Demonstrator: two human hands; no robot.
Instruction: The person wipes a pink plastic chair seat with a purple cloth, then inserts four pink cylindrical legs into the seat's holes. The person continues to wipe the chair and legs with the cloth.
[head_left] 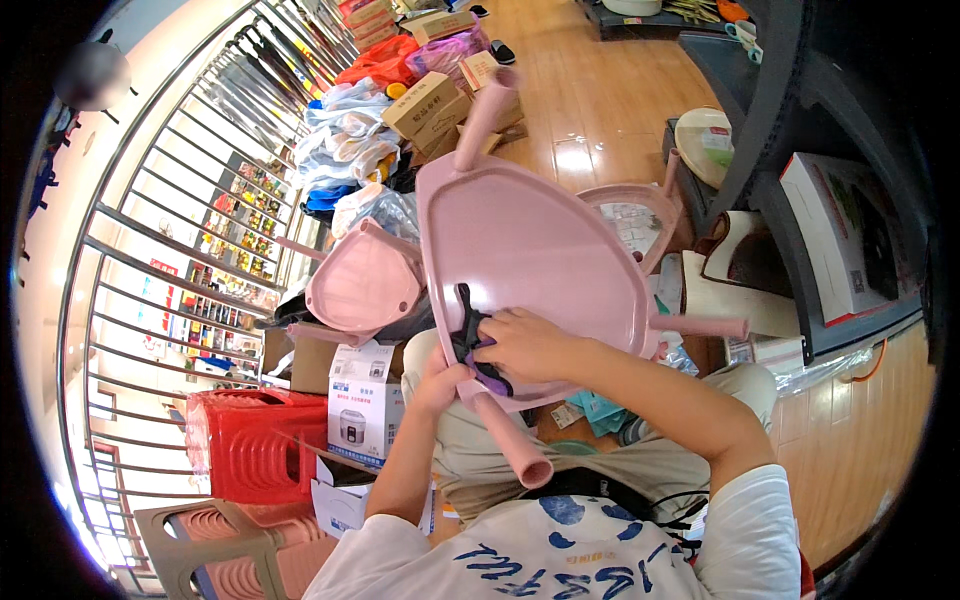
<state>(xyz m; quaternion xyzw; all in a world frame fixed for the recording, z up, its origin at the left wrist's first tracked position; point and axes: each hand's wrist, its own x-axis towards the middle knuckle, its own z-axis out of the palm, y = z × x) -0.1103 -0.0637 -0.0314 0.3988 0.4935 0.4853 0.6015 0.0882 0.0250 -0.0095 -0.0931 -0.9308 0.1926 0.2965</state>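
A pink plastic corner shelf tier [545, 240], with tube posts sticking out at its corners, lies tilted across my lap. At its lower left rim is a crumpled black and purple cloth [468, 335]. My left hand [440, 382] is closed on the shelf's edge beside the cloth, its thumb against the cloth. My right hand [525, 345] lies over the tray surface with its fingers bent onto the cloth, partly hiding it. A smaller-looking pink shelf tier [362, 280] sits to the left, and another pink tier [635, 220] stands behind on the right.
Red stacked stools [250, 445] and a rice cooker box [362, 405] stand at my left, near a metal railing [180, 255]. Cartons [425, 105] and bagged goods [345, 140] are piled ahead. A dark shelving rack [770, 190] with a white box [835, 235] rises at right.
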